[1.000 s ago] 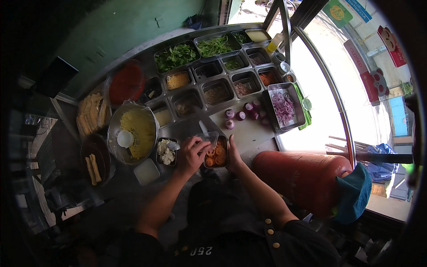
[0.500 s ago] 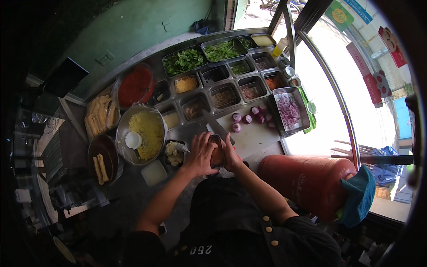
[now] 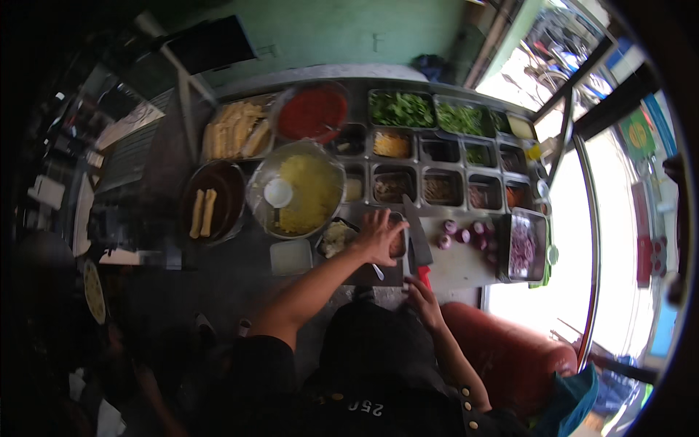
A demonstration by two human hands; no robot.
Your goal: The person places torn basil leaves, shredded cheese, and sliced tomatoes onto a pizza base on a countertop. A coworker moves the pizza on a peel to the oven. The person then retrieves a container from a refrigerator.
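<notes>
My left hand (image 3: 382, 239) reaches over a small metal tub (image 3: 397, 247) with reddish-brown food in it. Its fingers are bent around the tub's edge and hide part of it. Just right of the tub lies a large knife (image 3: 418, 240), its blade pointing away and its red handle toward me. My right hand (image 3: 422, 302) is off the tub, low beside the knife handle, with fingers blurred and partly curled. A spoon (image 3: 377, 272) shows below my left wrist. Left of that wrist, a dark tub (image 3: 336, 239) contains a pale mash.
Whole and cut red onions (image 3: 464, 235) sit on a white board (image 3: 459, 268), beside a tray of sliced onion (image 3: 523, 247). Metal pans of greens (image 3: 402, 109) and toppings stand behind. Leftward are a bowl of yellow mash (image 3: 309, 182), red sauce (image 3: 313, 113) and rolls (image 3: 237, 131). A red gas cylinder (image 3: 502, 349) lies at right.
The whole view has swung, shifting the counter rightward in the picture. My right hand has let go of the small tub and drawn back toward me; my left hand stays at it.
</notes>
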